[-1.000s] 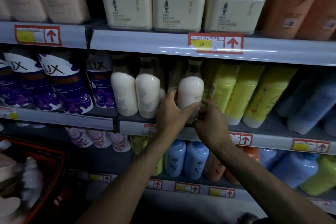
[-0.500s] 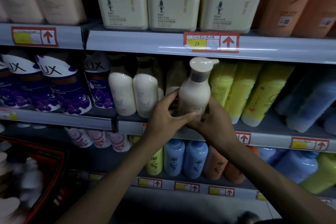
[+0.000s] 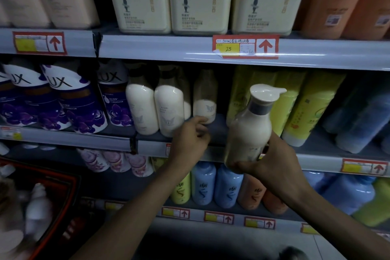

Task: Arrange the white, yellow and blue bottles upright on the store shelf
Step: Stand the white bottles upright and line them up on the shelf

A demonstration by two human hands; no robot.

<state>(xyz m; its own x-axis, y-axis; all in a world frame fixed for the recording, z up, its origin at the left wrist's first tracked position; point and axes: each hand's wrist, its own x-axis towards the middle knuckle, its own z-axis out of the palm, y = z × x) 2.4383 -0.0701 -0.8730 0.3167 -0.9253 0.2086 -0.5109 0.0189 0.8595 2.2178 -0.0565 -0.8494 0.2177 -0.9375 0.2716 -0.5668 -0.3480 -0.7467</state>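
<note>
My right hand (image 3: pixel 272 167) grips the lower body of a white pump bottle (image 3: pixel 250 131), held upright in front of the middle shelf's edge (image 3: pixel 213 152). My left hand (image 3: pixel 191 139) reaches into the gap on that shelf, fingertips touching the base of a white bottle (image 3: pixel 205 99) standing further back. Two more white bottles (image 3: pixel 155 107) stand upright at the left of the gap. Yellow bottles (image 3: pixel 304 107) lean on the right, with blue bottles (image 3: pixel 363 120) beyond them.
Purple-labelled bottles (image 3: pixel 63 103) fill the middle shelf's left part. Cream jars (image 3: pixel 200 0) stand on the top shelf. The lower shelf holds blue, yellow and orange bottles (image 3: pixel 213 186). A red basket (image 3: pixel 52 202) with white bottles sits at lower left.
The white pump bottle has come out of the shelf towards me and to the right, now in my right hand alone. My left hand let go and reached back into the gap.
</note>
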